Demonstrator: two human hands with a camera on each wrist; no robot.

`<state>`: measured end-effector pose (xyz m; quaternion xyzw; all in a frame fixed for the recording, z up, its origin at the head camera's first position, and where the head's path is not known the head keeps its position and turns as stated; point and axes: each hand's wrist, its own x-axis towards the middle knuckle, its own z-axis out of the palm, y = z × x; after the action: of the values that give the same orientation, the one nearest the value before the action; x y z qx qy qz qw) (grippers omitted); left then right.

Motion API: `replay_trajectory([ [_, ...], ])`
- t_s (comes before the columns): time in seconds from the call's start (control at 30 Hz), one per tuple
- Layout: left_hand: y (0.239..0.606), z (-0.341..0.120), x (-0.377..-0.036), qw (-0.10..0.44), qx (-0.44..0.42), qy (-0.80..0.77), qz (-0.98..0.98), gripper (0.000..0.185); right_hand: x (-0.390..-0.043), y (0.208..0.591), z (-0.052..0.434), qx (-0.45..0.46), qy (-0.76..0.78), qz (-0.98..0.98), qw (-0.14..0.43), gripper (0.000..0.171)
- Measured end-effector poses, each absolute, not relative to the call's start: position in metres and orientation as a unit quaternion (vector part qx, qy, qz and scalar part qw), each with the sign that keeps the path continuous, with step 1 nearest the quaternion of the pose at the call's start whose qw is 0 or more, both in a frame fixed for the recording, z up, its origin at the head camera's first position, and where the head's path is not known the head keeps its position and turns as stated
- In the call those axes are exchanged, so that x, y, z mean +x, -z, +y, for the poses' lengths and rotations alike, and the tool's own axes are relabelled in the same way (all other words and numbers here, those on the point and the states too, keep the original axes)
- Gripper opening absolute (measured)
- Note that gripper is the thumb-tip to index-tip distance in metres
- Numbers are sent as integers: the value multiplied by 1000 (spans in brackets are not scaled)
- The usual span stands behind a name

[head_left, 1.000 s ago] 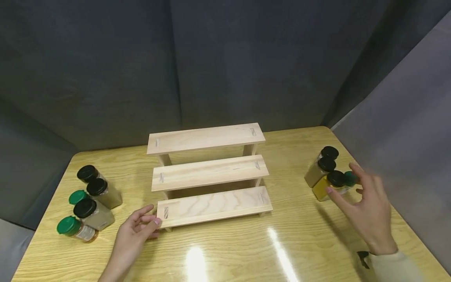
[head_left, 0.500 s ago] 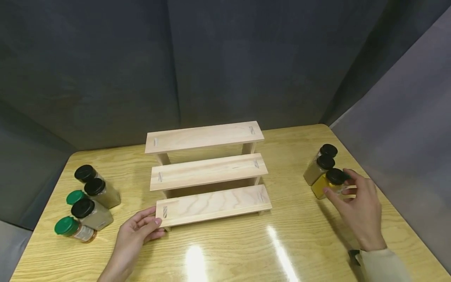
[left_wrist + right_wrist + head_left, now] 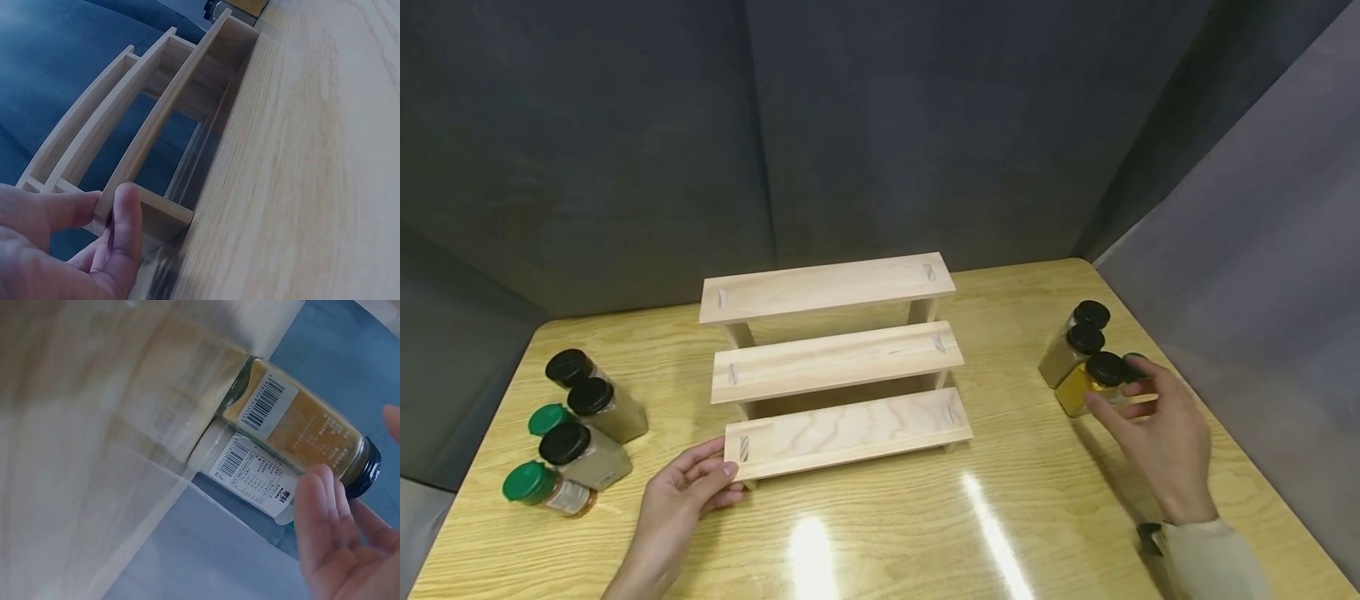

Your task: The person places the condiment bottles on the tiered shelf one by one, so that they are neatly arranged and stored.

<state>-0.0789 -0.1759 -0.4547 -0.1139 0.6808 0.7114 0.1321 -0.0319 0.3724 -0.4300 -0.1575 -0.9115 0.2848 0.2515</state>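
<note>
While the right hand (image 3: 1157, 433) reaches into the cluster of jars at the right edge of the table (image 3: 895, 533), its fingers curl around the yellow-spice jar (image 3: 1086, 385), a black-capped jar with yellow powder that stands upright at the front of that group. In the right wrist view the same jar (image 3: 300, 428) shows a barcode label, with the fingertips (image 3: 319, 506) beside its black cap; whether the grip is fully closed I cannot tell, though thumb and fingers bracket the jar. Touching it on the far side sits a green-capped jar (image 3: 1135, 367), mostly hidden by the hand (its white label (image 3: 250, 469) is plain in the wrist view). Just behind stand two more black-capped jars (image 3: 1075, 346), close together.

The left hand (image 3: 681, 492) holds the near left corner of the wooden stepped rack (image 3: 842, 358): thumb on top of the lowest step, fingers curled under its edge, as the left wrist view confirms (image 3: 119, 231). The rack has three tiers, stands mid-table, and carries nothing.

Well apart, at the table's left edge, is a second group of jars (image 3: 580, 429): three black-capped and two green-capped, the nearest green one (image 3: 546, 490) lying tilted. Dark grey cloth panels (image 3: 625, 142) enclose the table at the back and sides.
</note>
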Motion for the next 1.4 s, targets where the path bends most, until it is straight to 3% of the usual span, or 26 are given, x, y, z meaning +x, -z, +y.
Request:
replay_trajectory([
  [0.87,458,-176,-78,118,-107,-729,666,52,-47,436,374,-134,-180,-930,292,66],
  [1.4,457,-175,-78,125,-108,-721,672,50,-48,436,368,-104,-233,-912,321,64],
])
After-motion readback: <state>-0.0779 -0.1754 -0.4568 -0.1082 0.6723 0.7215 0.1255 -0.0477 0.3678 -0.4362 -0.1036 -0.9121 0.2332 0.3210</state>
